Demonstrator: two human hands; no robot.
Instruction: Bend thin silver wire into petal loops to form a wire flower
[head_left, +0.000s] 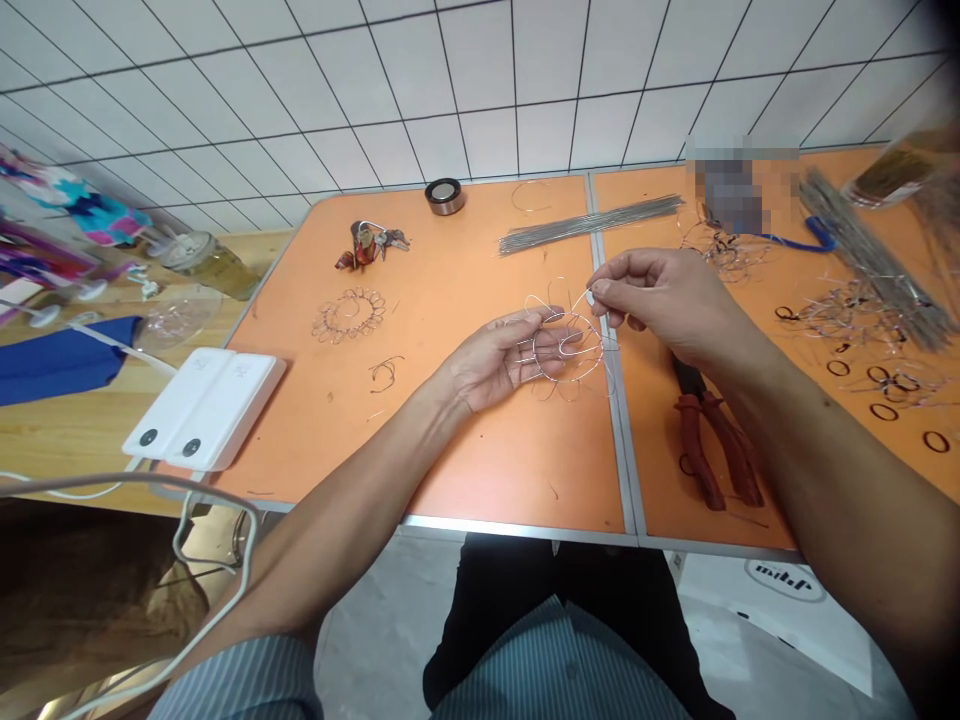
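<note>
My left hand (pixel 501 358) lies palm up over the orange table (pixel 465 440) and holds a looped wire flower (pixel 571 345) with its fingers curled round the frame. My right hand (pixel 660 295) hovers just to the right and above, thumb and forefinger pinched on the end of a thin wire loop at the flower's top. A finished wire flower (pixel 349 313) lies flat on the table to the left.
Red-handled pliers (pixel 709 440) rest under my right forearm. A bundle of straight wires (pixel 589 224) lies at the back, with a tape roll (pixel 445 196) and keys (pixel 369 243). Two white power banks (pixel 204 405) sit at the left edge. Wire scraps and black rings (pixel 885 385) litter the right.
</note>
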